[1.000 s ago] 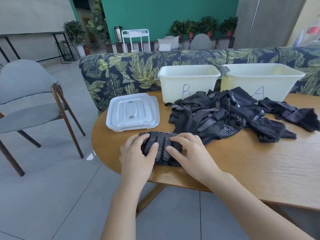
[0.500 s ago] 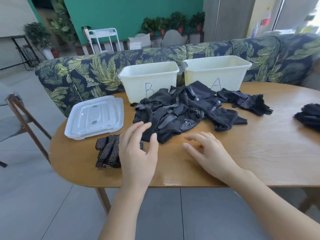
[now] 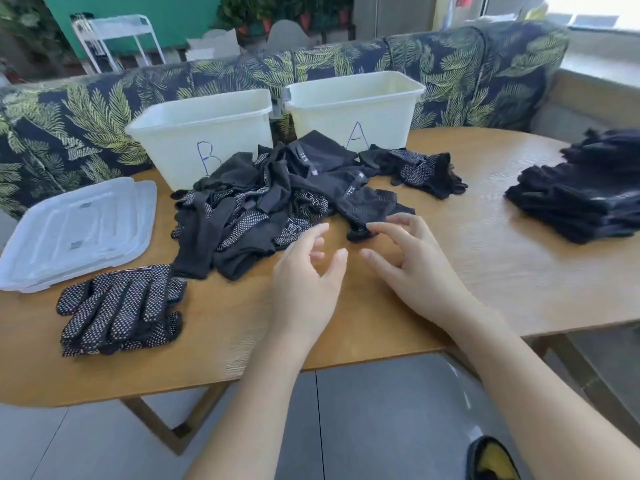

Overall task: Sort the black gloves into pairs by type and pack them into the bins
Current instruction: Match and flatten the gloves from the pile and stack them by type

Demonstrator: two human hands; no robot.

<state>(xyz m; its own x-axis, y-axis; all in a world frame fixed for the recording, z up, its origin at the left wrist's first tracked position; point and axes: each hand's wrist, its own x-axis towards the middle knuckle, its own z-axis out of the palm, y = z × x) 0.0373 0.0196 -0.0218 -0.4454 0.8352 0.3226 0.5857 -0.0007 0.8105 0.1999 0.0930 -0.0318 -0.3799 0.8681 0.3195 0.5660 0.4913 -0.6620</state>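
1. Both hands have left the folded pair of black dotted gloves (image 3: 119,308), lower left on the wooden worktop (image 3: 467,258).
2. Left hand (image 3: 304,282) and right hand (image 3: 412,268) hover empty, fingers loose, beside the central heap of unsorted black gloves (image 3: 277,199).
3. White plastic bins (image 3: 204,133) await; next pair likely.

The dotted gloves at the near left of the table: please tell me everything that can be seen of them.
The dotted gloves are black knit fabric covered with small white grip dots. They lie flat in a small stack, fingers pointing left, on the wooden table near its front edge. They sit just in front of the clear lids and left of the big glove pile. Neither hand touches them.
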